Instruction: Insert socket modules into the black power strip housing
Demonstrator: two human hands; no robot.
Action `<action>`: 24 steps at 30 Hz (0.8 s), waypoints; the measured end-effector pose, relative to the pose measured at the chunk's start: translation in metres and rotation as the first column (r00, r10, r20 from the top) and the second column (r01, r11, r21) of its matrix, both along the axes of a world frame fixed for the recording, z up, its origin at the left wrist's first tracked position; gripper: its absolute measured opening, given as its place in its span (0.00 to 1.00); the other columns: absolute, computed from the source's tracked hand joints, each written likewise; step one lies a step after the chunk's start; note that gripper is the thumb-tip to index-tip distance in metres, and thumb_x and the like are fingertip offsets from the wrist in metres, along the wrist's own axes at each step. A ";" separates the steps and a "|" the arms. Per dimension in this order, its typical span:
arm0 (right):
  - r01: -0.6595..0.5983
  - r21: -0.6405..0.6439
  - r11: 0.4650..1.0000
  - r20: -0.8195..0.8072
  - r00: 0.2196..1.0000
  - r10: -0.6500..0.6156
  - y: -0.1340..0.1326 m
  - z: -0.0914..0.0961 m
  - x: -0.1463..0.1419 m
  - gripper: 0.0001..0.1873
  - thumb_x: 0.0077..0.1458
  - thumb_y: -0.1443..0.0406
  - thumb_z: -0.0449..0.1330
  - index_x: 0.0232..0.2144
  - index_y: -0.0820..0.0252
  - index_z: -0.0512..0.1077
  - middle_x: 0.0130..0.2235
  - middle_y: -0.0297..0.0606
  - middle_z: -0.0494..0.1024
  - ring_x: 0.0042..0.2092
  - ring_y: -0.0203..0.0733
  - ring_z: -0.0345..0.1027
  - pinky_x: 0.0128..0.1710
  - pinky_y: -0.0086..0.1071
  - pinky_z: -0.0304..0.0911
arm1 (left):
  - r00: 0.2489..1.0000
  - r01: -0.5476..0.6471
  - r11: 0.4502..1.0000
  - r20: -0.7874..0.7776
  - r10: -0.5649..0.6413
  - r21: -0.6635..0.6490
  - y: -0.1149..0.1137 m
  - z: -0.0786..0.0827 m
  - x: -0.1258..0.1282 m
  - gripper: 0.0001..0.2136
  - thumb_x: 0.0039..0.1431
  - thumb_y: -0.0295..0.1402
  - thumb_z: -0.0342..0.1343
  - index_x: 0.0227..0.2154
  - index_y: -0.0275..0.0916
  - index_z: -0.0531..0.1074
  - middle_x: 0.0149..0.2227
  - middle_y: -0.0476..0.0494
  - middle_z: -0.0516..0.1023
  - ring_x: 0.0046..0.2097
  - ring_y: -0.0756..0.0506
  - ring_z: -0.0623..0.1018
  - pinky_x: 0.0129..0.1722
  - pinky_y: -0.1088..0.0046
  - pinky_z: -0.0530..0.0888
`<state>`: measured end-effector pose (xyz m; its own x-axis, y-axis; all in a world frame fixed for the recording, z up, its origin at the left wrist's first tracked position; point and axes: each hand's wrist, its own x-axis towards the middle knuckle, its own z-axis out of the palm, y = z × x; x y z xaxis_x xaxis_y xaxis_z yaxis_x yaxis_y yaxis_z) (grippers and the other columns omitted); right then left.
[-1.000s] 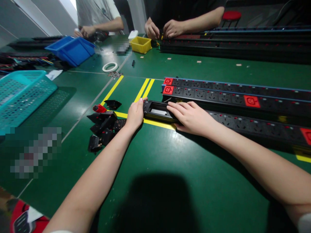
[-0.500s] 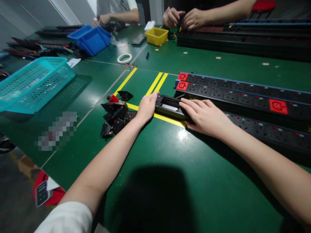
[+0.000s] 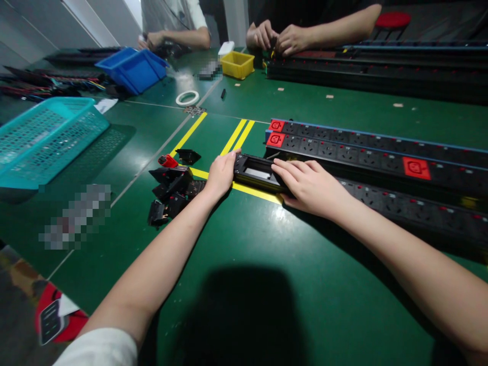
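Note:
A long black power strip [image 3: 389, 202] lies along the green table, its socket row running off to the right. Its near end has an unfilled rectangular opening [image 3: 259, 174]. My left hand [image 3: 223, 175] grips that end, fingers closed around it. Over the strip, just right of the opening, lies my right hand [image 3: 312, 187], its fingers across the top and thumb at the near side. Behind it are two more power strips [image 3: 328, 148] with red sockets at their left ends. Loose black socket modules [image 3: 171, 185] and a red piece [image 3: 168, 161] are left of my left hand.
Yellow tape [image 3: 190, 133] marks the table. A turquoise basket [image 3: 49, 142] and a blue bin [image 3: 133, 70] stand left; a tape roll [image 3: 187, 98] and a yellow bin [image 3: 237, 65] farther back. Across the table, two people's hands [image 3: 292, 39] [image 3: 154, 40] work near black parts.
The whole view has shifted slightly, so things sit a little farther left and lower. Both hands keep their places on the power strip.

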<state>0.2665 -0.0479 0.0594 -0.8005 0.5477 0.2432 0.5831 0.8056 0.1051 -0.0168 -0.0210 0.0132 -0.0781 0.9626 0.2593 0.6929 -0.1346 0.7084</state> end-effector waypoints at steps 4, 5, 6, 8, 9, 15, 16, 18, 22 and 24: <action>-0.004 0.005 1.000 0.004 1.000 0.004 0.001 -0.001 0.000 0.34 0.66 0.63 0.59 0.70 0.74 0.62 0.71 0.58 0.67 0.63 0.62 0.69 0.56 0.50 0.63 | 1.000 0.000 1.000 0.012 0.000 -0.001 -0.002 0.000 0.002 0.33 0.75 0.51 0.36 0.54 0.35 0.82 0.57 0.35 0.84 0.60 0.37 0.81 0.64 0.58 0.73; -0.004 0.007 1.000 0.004 1.000 0.004 0.001 -0.001 0.000 0.34 0.66 0.62 0.59 0.70 0.74 0.62 0.71 0.58 0.67 0.63 0.62 0.69 0.56 0.50 0.63 | 1.000 0.005 1.000 0.010 -0.005 -0.001 -0.003 0.000 0.003 0.33 0.75 0.51 0.36 0.54 0.35 0.82 0.57 0.36 0.84 0.60 0.37 0.81 0.64 0.57 0.73; -0.004 0.009 1.000 0.004 1.000 0.004 0.001 -0.001 0.000 0.34 0.66 0.62 0.59 0.70 0.74 0.62 0.71 0.57 0.67 0.63 0.62 0.69 0.56 0.49 0.63 | 1.000 0.011 1.000 0.004 -0.011 0.000 -0.004 0.000 0.005 0.33 0.75 0.51 0.36 0.55 0.35 0.82 0.57 0.36 0.84 0.59 0.36 0.81 0.64 0.57 0.73; -0.004 0.009 1.000 0.006 1.000 0.004 0.001 -0.001 0.000 0.34 0.66 0.62 0.59 0.70 0.74 0.62 0.71 0.57 0.67 0.63 0.62 0.69 0.56 0.49 0.63 | 0.999 0.042 0.999 -0.013 -0.042 -0.002 -0.006 -0.001 0.009 0.32 0.75 0.50 0.37 0.55 0.35 0.81 0.57 0.35 0.84 0.58 0.36 0.81 0.63 0.55 0.73; -0.004 0.009 1.000 0.008 1.000 0.004 0.001 -0.001 0.000 0.34 0.66 0.62 0.59 0.69 0.74 0.62 0.71 0.57 0.67 0.63 0.62 0.69 0.56 0.49 0.63 | 0.998 0.063 0.998 -0.016 -0.063 -0.005 -0.007 -0.001 0.011 0.31 0.74 0.50 0.37 0.55 0.35 0.81 0.57 0.35 0.83 0.57 0.36 0.81 0.63 0.55 0.73; -0.005 0.015 1.000 0.000 1.000 0.005 0.002 -0.002 0.001 0.35 0.65 0.63 0.59 0.69 0.73 0.62 0.71 0.55 0.68 0.62 0.62 0.69 0.56 0.49 0.63 | 0.998 0.040 0.998 -0.041 -0.038 0.040 -0.011 -0.003 0.017 0.23 0.73 0.48 0.44 0.52 0.37 0.77 0.57 0.34 0.81 0.59 0.37 0.78 0.63 0.57 0.71; -0.007 0.016 1.000 -0.004 1.000 0.007 0.002 -0.002 0.001 0.35 0.65 0.63 0.59 0.69 0.73 0.62 0.71 0.55 0.67 0.62 0.62 0.69 0.56 0.49 0.63 | 0.998 0.008 0.998 -0.056 -0.005 0.058 -0.012 -0.003 0.017 0.21 0.72 0.48 0.45 0.50 0.38 0.75 0.54 0.35 0.82 0.57 0.38 0.79 0.60 0.59 0.72; -0.010 0.016 1.000 -0.009 1.000 0.010 0.001 -0.002 0.001 0.35 0.65 0.63 0.59 0.69 0.73 0.62 0.71 0.56 0.67 0.62 0.62 0.69 0.56 0.49 0.64 | 0.997 -0.032 0.997 -0.070 0.037 0.070 -0.012 -0.003 0.017 0.17 0.72 0.49 0.47 0.43 0.41 0.72 0.45 0.39 0.81 0.48 0.40 0.79 0.52 0.62 0.74; -0.015 0.011 1.000 -0.012 1.000 0.015 0.001 -0.001 0.001 0.34 0.65 0.64 0.57 0.69 0.74 0.62 0.70 0.57 0.68 0.62 0.62 0.69 0.56 0.50 0.64 | 0.992 0.080 0.994 -0.107 -0.072 0.078 -0.012 0.002 0.017 0.17 0.74 0.48 0.44 0.34 0.43 0.66 0.35 0.44 0.76 0.39 0.42 0.76 0.43 0.64 0.72; -0.014 0.001 1.000 -0.019 1.000 0.014 0.001 0.000 0.001 0.34 0.65 0.64 0.57 0.69 0.74 0.61 0.70 0.58 0.68 0.62 0.63 0.69 0.56 0.51 0.64 | 0.969 0.185 0.977 -0.184 -0.163 0.106 -0.014 0.005 0.019 0.19 0.76 0.46 0.40 0.33 0.43 0.67 0.35 0.43 0.76 0.40 0.42 0.75 0.44 0.63 0.72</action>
